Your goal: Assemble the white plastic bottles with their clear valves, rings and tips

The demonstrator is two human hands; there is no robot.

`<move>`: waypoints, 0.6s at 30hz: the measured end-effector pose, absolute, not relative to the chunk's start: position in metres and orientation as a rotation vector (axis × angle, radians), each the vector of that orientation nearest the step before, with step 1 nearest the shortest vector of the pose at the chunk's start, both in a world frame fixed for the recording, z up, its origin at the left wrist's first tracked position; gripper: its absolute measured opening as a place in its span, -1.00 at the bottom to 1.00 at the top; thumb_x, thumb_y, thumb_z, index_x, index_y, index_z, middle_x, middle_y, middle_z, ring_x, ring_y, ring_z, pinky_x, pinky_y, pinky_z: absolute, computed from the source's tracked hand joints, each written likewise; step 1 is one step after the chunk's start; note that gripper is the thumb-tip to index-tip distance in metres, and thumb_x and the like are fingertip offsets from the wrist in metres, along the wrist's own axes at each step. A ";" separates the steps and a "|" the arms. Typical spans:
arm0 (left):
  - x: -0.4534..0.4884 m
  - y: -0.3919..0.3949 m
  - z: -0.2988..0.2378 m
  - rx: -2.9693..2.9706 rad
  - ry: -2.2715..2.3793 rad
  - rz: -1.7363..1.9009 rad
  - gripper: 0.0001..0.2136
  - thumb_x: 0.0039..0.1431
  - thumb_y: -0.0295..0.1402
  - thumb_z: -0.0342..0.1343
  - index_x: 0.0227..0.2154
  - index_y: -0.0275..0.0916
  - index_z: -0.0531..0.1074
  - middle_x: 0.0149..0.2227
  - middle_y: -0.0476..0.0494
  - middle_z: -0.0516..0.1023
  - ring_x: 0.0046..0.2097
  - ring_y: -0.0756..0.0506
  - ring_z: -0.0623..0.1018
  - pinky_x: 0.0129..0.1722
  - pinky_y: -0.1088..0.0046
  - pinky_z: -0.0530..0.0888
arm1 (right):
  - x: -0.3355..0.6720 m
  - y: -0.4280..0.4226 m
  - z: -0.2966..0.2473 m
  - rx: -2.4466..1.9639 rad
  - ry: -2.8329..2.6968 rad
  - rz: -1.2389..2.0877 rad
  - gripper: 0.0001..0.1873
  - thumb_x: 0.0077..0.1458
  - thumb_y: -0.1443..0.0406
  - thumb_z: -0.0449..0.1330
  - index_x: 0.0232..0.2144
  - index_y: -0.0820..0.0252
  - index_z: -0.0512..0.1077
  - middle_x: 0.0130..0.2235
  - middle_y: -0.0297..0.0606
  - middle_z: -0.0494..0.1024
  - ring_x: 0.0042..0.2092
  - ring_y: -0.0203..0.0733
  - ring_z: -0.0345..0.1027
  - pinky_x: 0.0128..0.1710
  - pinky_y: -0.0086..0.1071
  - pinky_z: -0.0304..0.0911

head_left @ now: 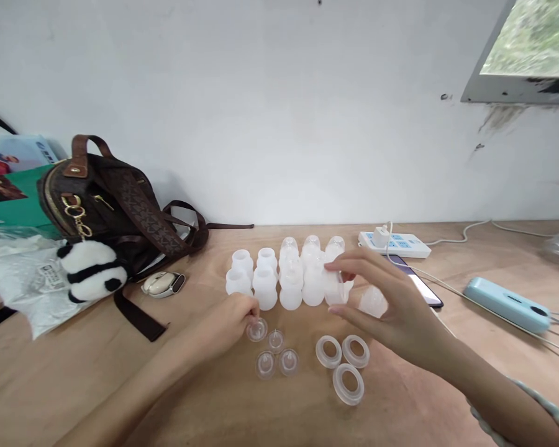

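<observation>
Several translucent white plastic bottles (289,273) stand in rows in the middle of a wooden table (214,403). My right hand (391,304) curls its fingers round the bottle (336,288) at the right end of the front row. My left hand (228,323) pinches a small clear teat (257,329) on the table. Three more clear teats (276,355) lie just right of it. Three white screw rings (342,363) lie in front of my right hand. One more pale cap (372,302) rests behind my right hand.
A brown bag (116,205) with a panda plush (90,270) sits at the left, beside plastic wrapping (18,279) and a small case (163,284). A power strip (394,243), a phone (422,288) and a light blue device (505,303) with cables lie at the right.
</observation>
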State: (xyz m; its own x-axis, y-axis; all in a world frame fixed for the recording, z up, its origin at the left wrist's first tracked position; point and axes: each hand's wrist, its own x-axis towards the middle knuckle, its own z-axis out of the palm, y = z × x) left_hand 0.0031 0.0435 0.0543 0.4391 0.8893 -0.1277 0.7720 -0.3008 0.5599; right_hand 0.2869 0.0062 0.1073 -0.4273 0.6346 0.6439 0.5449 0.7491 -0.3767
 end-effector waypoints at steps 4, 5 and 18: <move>0.001 0.042 0.043 2.201 1.445 0.224 -0.89 -0.01 -0.50 -0.06 -0.53 -0.19 0.31 -0.43 -0.06 0.43 -0.36 -0.13 0.38 -0.39 0.37 0.21 | 0.288 0.006 0.101 -1.010 -2.608 0.062 -0.66 0.04 0.54 0.20 -0.15 0.13 0.43 -0.14 -0.24 0.52 -0.23 -0.14 0.47 -0.34 -0.29 0.41; 0.002 0.042 0.041 2.217 1.453 0.215 -0.89 0.00 -0.50 -0.06 -0.53 -0.19 0.31 -0.42 -0.07 0.43 -0.36 -0.13 0.38 -0.40 0.38 0.20 | 0.287 0.007 0.098 -1.014 -2.704 -0.009 -0.64 -0.03 0.58 0.21 -0.19 0.15 0.44 -0.16 -0.23 0.53 -0.24 -0.13 0.47 -0.35 -0.29 0.41; 0.015 0.035 0.046 2.337 1.480 0.090 -0.85 0.04 -0.53 -0.11 -0.52 -0.22 0.31 -0.48 -0.03 0.38 -0.44 -0.08 0.32 -0.47 0.39 0.09 | 0.280 0.026 0.071 -1.274 -3.077 -0.139 -0.63 -0.23 0.69 0.20 -0.38 0.25 0.47 -0.18 -0.17 0.60 -0.17 -0.04 0.51 -0.28 -0.29 0.40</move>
